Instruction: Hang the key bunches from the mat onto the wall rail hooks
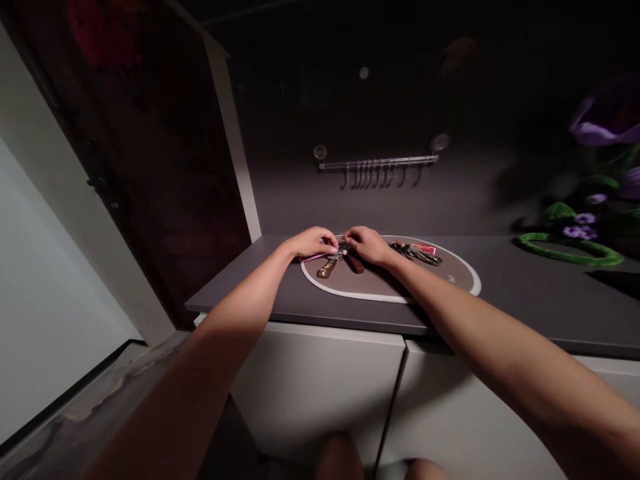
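Observation:
An oval brown mat with a white rim lies on the dark counter. Over its left end, my left hand has its fingers closed at a cluster of small metal pieces, apparently keys. Close beside it, my right hand bends its fingers over the same cluster; what they grip is too small to tell. Below the hands lie a brown tag with light markings and a dark red-brown fob. A pinkish strip shows under my left hand. Right of my right hand rests a dark coiled bundle.
A red packet lies by the bundle. A clear rail with hooks is fixed to the wall behind. Purple flowers with a green ring base stand at the right. White cabinet doors are below; a dark door is at the left.

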A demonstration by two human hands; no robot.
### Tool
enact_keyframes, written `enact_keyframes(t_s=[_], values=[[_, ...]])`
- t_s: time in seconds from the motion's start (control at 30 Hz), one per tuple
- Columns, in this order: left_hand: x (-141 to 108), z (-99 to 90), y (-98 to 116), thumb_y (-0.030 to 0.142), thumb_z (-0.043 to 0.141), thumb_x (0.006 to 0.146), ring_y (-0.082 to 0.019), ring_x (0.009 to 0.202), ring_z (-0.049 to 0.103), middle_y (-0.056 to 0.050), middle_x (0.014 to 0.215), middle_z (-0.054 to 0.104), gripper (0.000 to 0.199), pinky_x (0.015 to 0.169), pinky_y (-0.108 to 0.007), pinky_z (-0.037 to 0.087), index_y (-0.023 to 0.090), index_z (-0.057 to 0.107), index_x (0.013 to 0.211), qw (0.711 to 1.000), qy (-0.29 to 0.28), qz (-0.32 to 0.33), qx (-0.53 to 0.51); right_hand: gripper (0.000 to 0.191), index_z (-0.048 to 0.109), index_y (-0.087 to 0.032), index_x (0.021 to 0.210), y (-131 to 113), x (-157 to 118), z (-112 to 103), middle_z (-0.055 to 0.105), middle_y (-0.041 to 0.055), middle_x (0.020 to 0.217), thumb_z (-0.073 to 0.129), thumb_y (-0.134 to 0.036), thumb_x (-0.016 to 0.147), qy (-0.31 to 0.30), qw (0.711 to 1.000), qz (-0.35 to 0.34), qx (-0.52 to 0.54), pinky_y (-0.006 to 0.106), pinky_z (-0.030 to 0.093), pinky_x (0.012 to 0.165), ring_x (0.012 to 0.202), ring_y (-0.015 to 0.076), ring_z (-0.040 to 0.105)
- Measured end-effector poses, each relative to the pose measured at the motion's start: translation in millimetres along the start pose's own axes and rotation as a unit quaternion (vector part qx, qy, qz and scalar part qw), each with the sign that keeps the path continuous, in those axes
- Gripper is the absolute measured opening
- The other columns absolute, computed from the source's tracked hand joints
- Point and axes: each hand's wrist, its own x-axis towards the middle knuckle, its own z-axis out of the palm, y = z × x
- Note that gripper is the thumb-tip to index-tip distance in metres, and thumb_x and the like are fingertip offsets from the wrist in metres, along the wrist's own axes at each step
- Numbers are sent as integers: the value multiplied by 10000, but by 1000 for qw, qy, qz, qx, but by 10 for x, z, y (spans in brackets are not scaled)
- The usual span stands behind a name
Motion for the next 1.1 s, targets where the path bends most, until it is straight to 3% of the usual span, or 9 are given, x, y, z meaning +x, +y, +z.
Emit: enact_keyframes(t_s=[0.37,0.6,0.87,1.1], values=[[15,23,-85,226,619,673,-141,805,532,-29,823,595,73,775,-242,375,173,664,694,996,-25,47,69,174,633,-152,850,25,11,25,657,63,864,477,-206,797,-8,1000,-1,1,221,385,698,770,141,558],[31,40,-53,227,576,704,-138,770,506,-19,767,570,84,740,-239,363,163,630,708,996,30,32,72,176,640,-156,848,17,13,29,659,65,869,482,-208,792,-9,1000,-4,3,223,387,704,775,147,564],[19,68,-28,269,529,744,-90,588,449,15,641,536,143,594,-219,348,135,576,738,992,119,-38,-14,181,639,-155,866,1,16,27,657,61,876,486,-205,783,-5,1000,-9,2,222,387,714,792,145,563],[63,72,-23,335,586,727,-59,522,426,36,618,497,220,537,-205,331,126,522,750,961,177,-67,-203,178,631,-165,871,-29,1,19,647,37,842,493,-214,771,18,999,-3,43,231,390,723,758,128,548]])
